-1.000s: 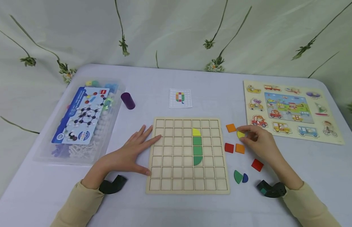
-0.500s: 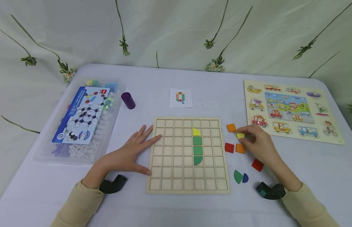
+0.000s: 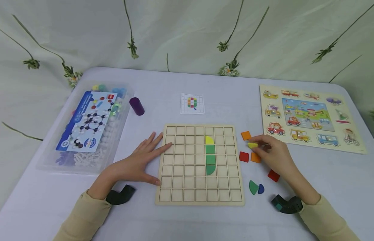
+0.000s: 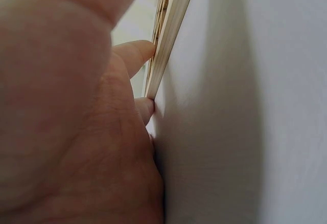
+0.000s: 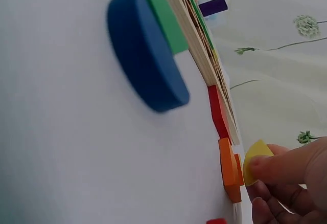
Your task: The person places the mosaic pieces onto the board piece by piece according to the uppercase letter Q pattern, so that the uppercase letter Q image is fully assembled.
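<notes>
A wooden grid board (image 3: 189,182) lies in front of me, with a yellow quarter-circle (image 3: 209,139), two green squares (image 3: 210,154) and a green quarter-circle (image 3: 210,170) set in one column. My left hand (image 3: 137,163) is spread flat at the board's left edge; its thumb and fingertips touch the rim. To the right of the board, my right hand (image 3: 275,151) pinches another yellow quarter-circle piece (image 5: 253,163) between thumb and fingers, tilted up. Beneath and around that hand are orange squares (image 3: 245,135) and red squares (image 3: 244,156).
A green quarter-circle (image 3: 253,187) and a small blue half-round piece (image 3: 261,188) lie near the board's lower right. Behind the board are a pattern card (image 3: 192,108) and a purple cylinder (image 3: 137,106). A boxed molecule kit (image 3: 87,124) stands left, a vehicle puzzle (image 3: 307,117) right.
My right hand has tilted the yellow quarter-circle up and drawn it slightly left, toward the board. The left hand has stayed in place on the board's edge.
</notes>
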Available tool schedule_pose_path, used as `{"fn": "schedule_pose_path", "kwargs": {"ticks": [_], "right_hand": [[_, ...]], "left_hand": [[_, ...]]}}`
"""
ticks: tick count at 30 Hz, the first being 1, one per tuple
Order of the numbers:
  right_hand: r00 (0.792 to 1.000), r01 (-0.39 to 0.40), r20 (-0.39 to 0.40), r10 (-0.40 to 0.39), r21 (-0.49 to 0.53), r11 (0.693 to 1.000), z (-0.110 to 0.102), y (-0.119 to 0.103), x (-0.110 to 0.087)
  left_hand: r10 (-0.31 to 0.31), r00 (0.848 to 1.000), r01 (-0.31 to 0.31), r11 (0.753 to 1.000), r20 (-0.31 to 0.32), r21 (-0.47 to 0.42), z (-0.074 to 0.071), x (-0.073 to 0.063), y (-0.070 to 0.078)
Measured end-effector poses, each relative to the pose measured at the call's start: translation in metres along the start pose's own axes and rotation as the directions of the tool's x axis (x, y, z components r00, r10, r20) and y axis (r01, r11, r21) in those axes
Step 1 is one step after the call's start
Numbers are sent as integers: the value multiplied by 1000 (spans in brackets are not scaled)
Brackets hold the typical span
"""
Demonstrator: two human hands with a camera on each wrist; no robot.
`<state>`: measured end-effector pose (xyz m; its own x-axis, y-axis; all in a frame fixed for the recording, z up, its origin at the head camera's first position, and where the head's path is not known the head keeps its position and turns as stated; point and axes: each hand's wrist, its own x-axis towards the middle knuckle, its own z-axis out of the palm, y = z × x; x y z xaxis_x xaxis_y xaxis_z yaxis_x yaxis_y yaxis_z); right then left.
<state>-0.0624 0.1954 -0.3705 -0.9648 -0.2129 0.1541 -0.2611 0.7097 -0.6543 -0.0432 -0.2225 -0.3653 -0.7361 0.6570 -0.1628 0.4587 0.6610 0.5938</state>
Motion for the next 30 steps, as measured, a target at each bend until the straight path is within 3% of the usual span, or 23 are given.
{"fn": "schedule_pose_path", "kwargs": {"ticks": [9,18,26,30], "right_hand": [[998,53,40,-57,106,993,-5,-22,13],[984,113,105,-144,257,960,12,-59,39],[970,47,192,-152,463,885,36,-85,59],[965,27,219,-146,468,883,49,-92,67]], "left_hand": [[-21,1000,21,1000,9,-5,-1,0,2],[-26,1000,26,1000,18,-5,-1,2,2],[-29,999,29,1000,15,0,0,2,1],[-28,1000,28,1000,13,-6,0,2,1]]}}
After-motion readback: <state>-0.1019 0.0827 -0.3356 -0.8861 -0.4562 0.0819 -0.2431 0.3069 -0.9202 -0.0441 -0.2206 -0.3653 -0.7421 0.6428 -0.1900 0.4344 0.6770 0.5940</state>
